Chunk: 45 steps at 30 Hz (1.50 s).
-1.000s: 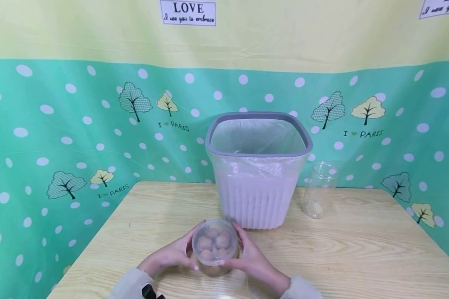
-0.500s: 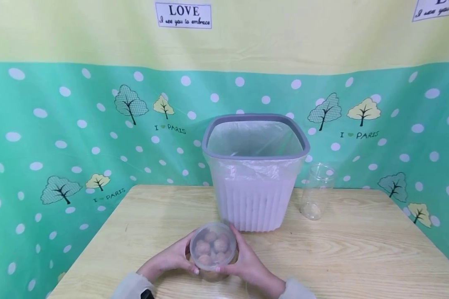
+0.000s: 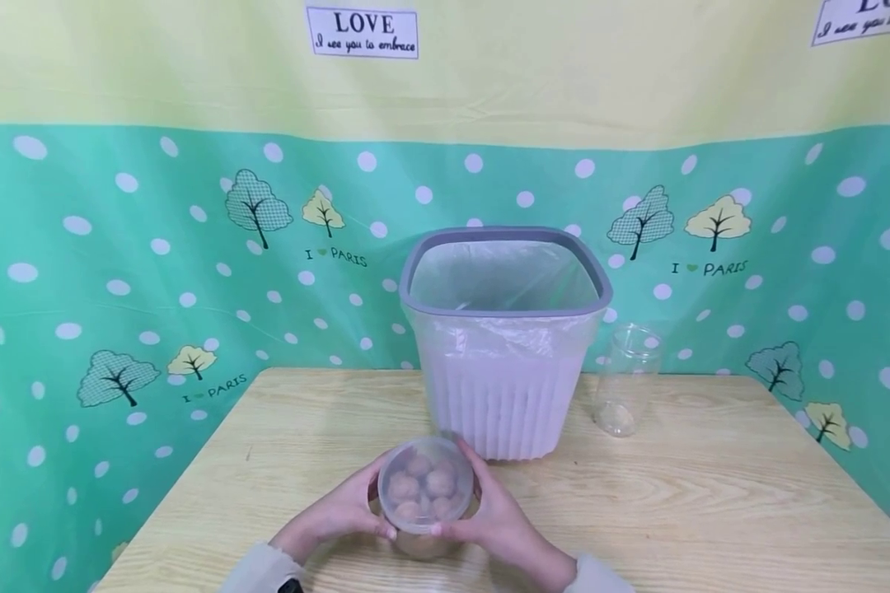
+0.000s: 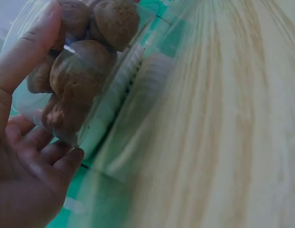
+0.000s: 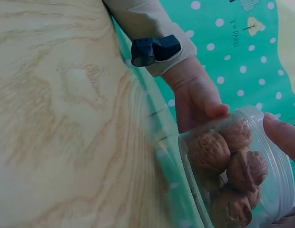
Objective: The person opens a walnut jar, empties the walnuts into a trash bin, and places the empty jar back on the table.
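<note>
Between my two hands stands a clear plastic jar [image 3: 417, 543] under a translucent lid [image 3: 424, 449], close over the table. Several walnuts [image 5: 209, 152] show through its wall. My left hand [image 3: 344, 506] grips the jar from the left, thumb on the near side and fingers wrapping its wall. In the left wrist view that thumb [image 4: 31, 50] lies against the clear plastic, fingertips under the jar's end. From the right, my right hand [image 3: 503, 517] holds it, thumb at the lid's near edge and fingers reaching round the far side, partly hidden.
A pale lilac trash bin [image 3: 500, 395] with a grey rim and a clear liner stands right behind the jar. Farther right, a transparent empty jar [image 3: 626, 379] is upright near the table's [image 3: 712, 494] back edge. A green and yellow printed curtain [image 3: 371, 329] surrounds the back and sides.
The head view has shifted slightly, so the bin and curtain sit a little left and lower. The jar's lid tilts slightly between frames; both hands keep their hold.
</note>
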Motion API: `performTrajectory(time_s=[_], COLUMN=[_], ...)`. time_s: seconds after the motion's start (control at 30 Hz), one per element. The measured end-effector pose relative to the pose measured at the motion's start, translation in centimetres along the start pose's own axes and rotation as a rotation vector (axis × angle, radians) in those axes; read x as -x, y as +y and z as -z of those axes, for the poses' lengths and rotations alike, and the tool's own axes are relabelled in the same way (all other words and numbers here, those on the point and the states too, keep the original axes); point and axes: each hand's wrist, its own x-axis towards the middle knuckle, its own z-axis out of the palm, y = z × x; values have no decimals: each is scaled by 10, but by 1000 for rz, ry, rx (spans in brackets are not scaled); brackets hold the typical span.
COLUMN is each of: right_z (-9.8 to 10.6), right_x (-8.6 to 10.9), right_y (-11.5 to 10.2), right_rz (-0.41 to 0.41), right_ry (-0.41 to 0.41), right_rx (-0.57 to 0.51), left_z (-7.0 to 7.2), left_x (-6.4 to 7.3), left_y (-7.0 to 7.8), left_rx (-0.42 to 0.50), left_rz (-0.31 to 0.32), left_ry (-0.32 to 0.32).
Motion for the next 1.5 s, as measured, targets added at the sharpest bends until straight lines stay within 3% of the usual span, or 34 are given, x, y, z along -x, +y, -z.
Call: performTrajectory(time_s=[0.13,0.3,0.57,0.73,1.07,1.37,1.5], right_z=[5,10,17,27,45,50,52], right_x=[4,6,10,14,25,30,33], right_y=[-8,-16,-25,-27,-26,-38,-45], right_rz=[-14,-9,17,75,154,231,251], right_ry=[-16,-3,11,23,8,53,76], right_rx=[-28,-44,-60,-74,-147,-117,-13], left_z=[-3,-8,-16,-27,-44,-57,-65], left_x=[-1,-4,-13,-19,-26,-38,-40], left_y=[13,27,41,54,81,106,118], left_rx=[-85,-161,-83,-121,-205,-273,-323], left_rz=[-21,-95,-188,-194,-76,-117,-139], left_ry=[9,16,10,50,117,149,193])
